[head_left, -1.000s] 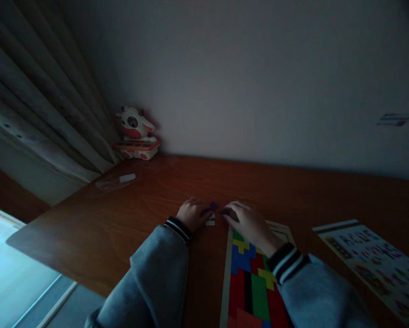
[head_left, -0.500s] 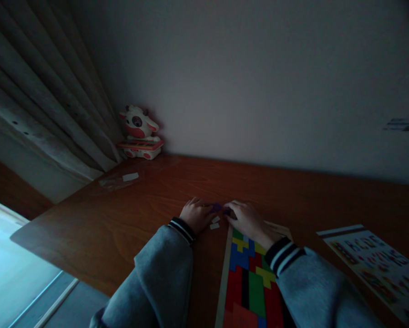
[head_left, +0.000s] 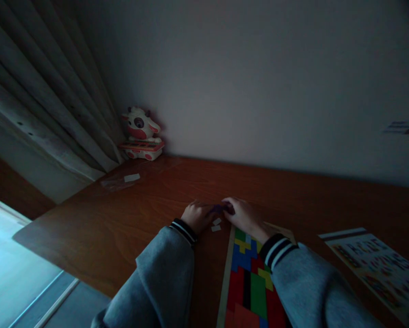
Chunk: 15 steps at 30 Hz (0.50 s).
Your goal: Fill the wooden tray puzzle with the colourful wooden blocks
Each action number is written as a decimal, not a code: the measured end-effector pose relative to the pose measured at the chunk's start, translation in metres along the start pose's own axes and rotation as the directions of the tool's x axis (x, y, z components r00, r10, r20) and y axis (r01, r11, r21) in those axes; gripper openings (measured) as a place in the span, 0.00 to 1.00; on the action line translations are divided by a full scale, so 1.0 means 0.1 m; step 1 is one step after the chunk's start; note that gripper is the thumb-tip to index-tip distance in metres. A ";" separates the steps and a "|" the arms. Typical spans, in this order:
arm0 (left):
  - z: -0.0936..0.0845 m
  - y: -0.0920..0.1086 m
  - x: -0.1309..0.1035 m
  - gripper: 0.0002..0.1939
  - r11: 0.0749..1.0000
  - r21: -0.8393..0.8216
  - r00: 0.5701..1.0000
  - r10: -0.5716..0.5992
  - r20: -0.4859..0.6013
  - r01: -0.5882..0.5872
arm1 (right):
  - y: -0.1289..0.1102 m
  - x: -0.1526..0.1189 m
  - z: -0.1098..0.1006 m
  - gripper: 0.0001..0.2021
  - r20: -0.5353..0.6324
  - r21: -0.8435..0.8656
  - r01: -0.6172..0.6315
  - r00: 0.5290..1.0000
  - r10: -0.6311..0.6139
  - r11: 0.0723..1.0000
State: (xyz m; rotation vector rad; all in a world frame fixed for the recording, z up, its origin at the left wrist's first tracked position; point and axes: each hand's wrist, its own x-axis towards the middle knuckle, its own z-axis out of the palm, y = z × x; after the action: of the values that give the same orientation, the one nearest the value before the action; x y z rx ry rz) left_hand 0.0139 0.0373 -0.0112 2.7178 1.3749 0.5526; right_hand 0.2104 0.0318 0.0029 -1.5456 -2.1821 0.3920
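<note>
A small purple piece (head_left: 218, 208), its exact kind too dim to make out, is held between my two hands above the table. My left hand (head_left: 196, 215) has its fingers closed on the piece's left side. From the right, my right hand (head_left: 242, 216) pinches at its other end, with the fingertips partly hidden. Two small white slips (head_left: 216, 225) lie just below the piece. Under my right forearm is a wooden puzzle board (head_left: 226, 275) filled with red, blue, green, yellow and black block shapes; my sleeve covers part of it.
On the brown table (head_left: 150, 205), a cow-shaped toy keyboard (head_left: 143, 136) stands in the back left corner by the curtain (head_left: 64, 105). Clear plastic with a white label (head_left: 132, 177) lies before it. A printed alphabet sheet (head_left: 371, 259) lies at the right.
My right hand has shifted slightly left and closer to my left hand around the purple piece. The view has moved a little.
</note>
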 end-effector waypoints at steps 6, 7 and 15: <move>0.04 -0.06 0.00 0.13 0.995 -0.039 0.992 -0.093 -0.087 0.090 | -0.10 0.08 0.07 0.08 0.022 0.047 -0.002 1.000 0.001 0.999; 0.05 -0.07 0.00 0.13 0.994 -0.050 0.991 -0.097 -0.092 0.092 | -0.10 0.09 0.10 0.08 0.026 0.056 -0.009 1.000 0.008 0.998; 0.10 -0.10 0.00 0.11 0.978 -0.188 0.984 -0.114 -0.138 0.087 | 0.05 0.21 0.25 0.18 0.081 0.231 -0.119 0.991 0.103 0.966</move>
State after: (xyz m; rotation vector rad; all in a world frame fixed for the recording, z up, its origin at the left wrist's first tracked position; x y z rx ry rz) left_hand 0.0098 0.0448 -0.0226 2.4925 1.4079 0.8415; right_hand 0.1962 0.0536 -0.0175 -1.5452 -2.0187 0.7220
